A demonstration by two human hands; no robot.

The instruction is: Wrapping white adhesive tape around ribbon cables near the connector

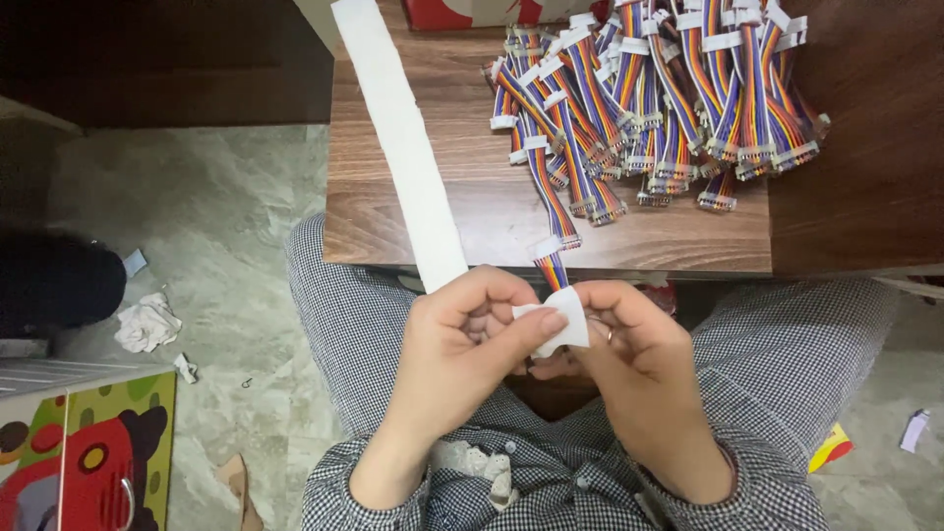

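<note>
My left hand (462, 339) and my right hand (629, 344) meet over my lap, just below the table's front edge. Between them is a rainbow ribbon cable (549, 211) that runs up onto the wooden table (442, 197). Both hands pinch a small white label (562, 320) folded around the cable's lower end. My left thumb presses on the label. A long white backing strip (398, 128) passes under my left hand and stretches up across the table.
A pile of several rainbow ribbon cables with white labels (669, 88) lies at the table's back right. Crumpled paper (147, 323) and scraps lie on the marble floor at left. A colourful box (79, 452) stands at bottom left.
</note>
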